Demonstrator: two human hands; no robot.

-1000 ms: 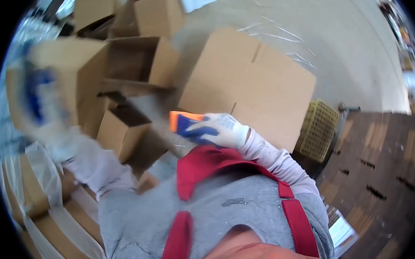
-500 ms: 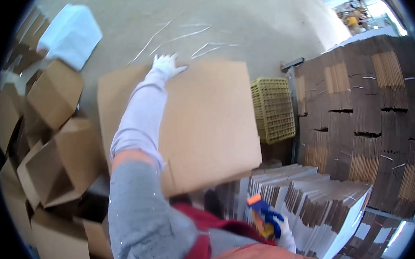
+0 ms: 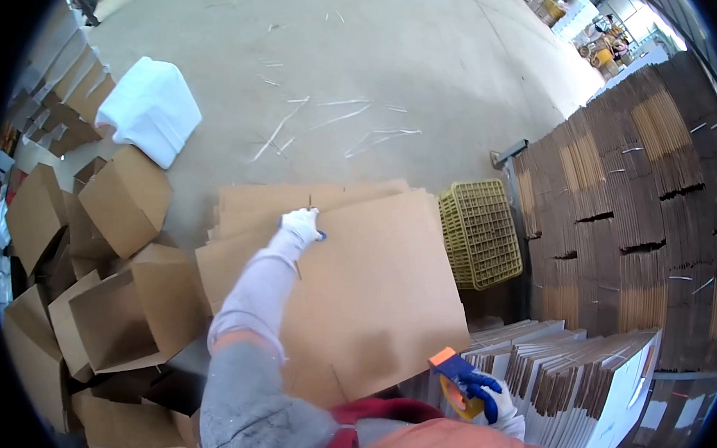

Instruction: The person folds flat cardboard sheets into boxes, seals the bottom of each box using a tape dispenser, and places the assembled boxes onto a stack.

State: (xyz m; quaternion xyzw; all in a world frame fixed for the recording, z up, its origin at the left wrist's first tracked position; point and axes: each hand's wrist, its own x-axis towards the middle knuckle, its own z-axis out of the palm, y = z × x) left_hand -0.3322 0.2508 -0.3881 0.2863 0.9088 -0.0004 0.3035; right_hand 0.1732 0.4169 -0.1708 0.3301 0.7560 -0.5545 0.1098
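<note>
Grey floor (image 3: 434, 64), pale scuffs; bright light (image 3: 672, 31) upper right.

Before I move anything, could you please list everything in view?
Flat cardboard sheets: several, brown, centre
Open boxes: several, brown, left
White object: one, white, upper left
Floor: grey, top
Loose strips: several, whitish, on the floor
Crate: one, yellow-green, right of centre
Cardboard bundles: many, brown, far right
White-faced sheets: many, white and brown, lower right
Tape dispenser: one, blue, orange and yellow, lower right
Distant person: one, dark clothing, upper left
Apron: one, red, bottom
Left hand: one, white-and-blue glove, on the flat sheets
Right hand: one, white-and-blue glove, holding the dispenser
</note>
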